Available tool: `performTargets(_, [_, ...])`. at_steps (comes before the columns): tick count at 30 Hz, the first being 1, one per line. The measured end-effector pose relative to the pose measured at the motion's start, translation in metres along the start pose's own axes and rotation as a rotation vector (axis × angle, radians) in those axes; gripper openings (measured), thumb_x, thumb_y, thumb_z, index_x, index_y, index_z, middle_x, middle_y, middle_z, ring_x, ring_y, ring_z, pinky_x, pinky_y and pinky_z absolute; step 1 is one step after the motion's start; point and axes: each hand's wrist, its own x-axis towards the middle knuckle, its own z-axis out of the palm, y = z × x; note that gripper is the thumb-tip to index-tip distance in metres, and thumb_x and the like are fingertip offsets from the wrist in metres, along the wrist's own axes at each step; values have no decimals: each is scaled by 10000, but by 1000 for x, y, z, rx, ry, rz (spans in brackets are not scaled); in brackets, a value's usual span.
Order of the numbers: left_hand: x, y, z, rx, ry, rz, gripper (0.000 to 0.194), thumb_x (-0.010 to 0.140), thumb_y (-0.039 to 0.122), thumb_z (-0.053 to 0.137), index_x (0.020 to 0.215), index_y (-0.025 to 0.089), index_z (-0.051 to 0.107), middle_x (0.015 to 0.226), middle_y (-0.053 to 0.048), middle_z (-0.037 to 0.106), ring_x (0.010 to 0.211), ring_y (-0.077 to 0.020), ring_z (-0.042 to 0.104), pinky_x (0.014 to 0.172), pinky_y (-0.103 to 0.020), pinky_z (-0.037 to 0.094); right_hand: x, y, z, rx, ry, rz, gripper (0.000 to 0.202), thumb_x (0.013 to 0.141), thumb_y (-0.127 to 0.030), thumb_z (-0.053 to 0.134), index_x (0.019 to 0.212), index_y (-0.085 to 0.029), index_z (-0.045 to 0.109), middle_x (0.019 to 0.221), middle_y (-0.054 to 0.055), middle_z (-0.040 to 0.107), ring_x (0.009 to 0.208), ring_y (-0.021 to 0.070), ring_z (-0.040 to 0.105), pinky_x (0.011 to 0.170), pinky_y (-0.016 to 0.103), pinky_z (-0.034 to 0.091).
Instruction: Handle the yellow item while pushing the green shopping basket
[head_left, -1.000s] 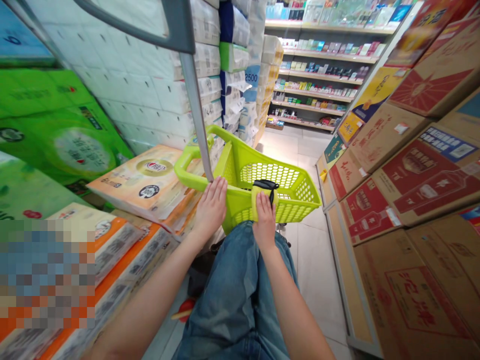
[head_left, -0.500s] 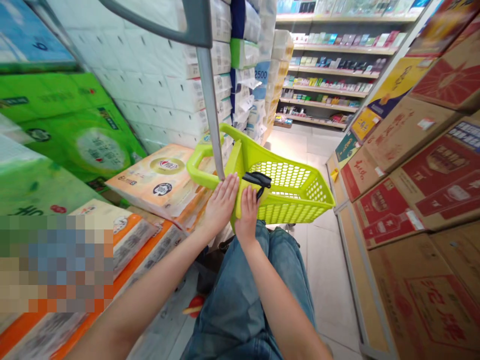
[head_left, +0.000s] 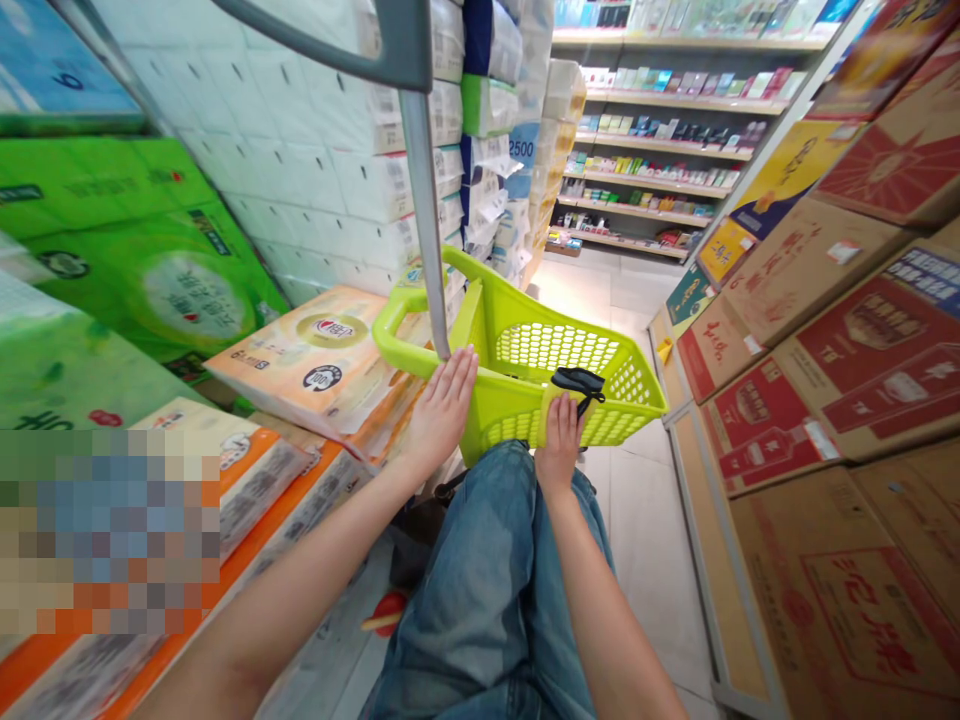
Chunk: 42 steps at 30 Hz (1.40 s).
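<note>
A lime-green shopping basket (head_left: 502, 400) with perforated walls and a grey pull handle (head_left: 426, 220) stands in front of my knees. My left hand (head_left: 444, 400) lies flat on its near rim, fingers stretched out, beside the foot of the handle. Farther right along the same rim, my right hand (head_left: 561, 438) presses a yellow cloth (head_left: 549, 405) against the outer side, its fingers closed over it. A black folded piece with a loop (head_left: 579, 380) sticks up from the cloth over the rim. Part of the cloth is hidden under my fingers.
Orange tissue packs (head_left: 315, 350) and green packs (head_left: 180, 270) are stacked at the left, white tissue packs (head_left: 330, 180) behind. Cardboard cartons (head_left: 840, 330) line the right side. Shelves of small goods (head_left: 660, 130) stand at the far end of the tiled aisle (head_left: 637, 540).
My right hand has slid to the right along the basket's rim, taking the yellow cloth and the black piece with it. The left hand stays in place.
</note>
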Motion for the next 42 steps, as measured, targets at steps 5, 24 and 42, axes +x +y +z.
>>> performTargets(5, [1, 3, 0, -30, 17, -24, 772, 857, 49, 368, 1577, 61, 89, 1644, -118, 180, 1536, -216, 78, 1252, -432, 200, 8, -24, 3, 116, 51, 172, 965, 684, 33, 333, 1592, -144, 60, 1638, 146, 219, 1544, 235, 64, 1216, 587, 205])
performTargets(24, [0, 3, -1, -51, 9, -32, 787, 834, 51, 373, 1577, 65, 112, 1641, -120, 205, 1534, -214, 86, 1249, -435, 200, 10, -24, -7, 34, -64, -45, 874, 736, 36, 328, 1579, -142, 181, 1593, 148, 339, 1536, 223, 133, 1218, 544, 233])
performTargets(42, [1, 3, -1, -57, 42, -38, 650, 934, 111, 335, 1565, 63, 185, 1621, -137, 265, 1532, -220, 121, 1242, -441, 225, 34, -124, -6, 244, -91, -66, 888, 737, 61, 328, 1583, -140, 153, 1625, 132, 271, 1542, 219, 82, 1223, 557, 228])
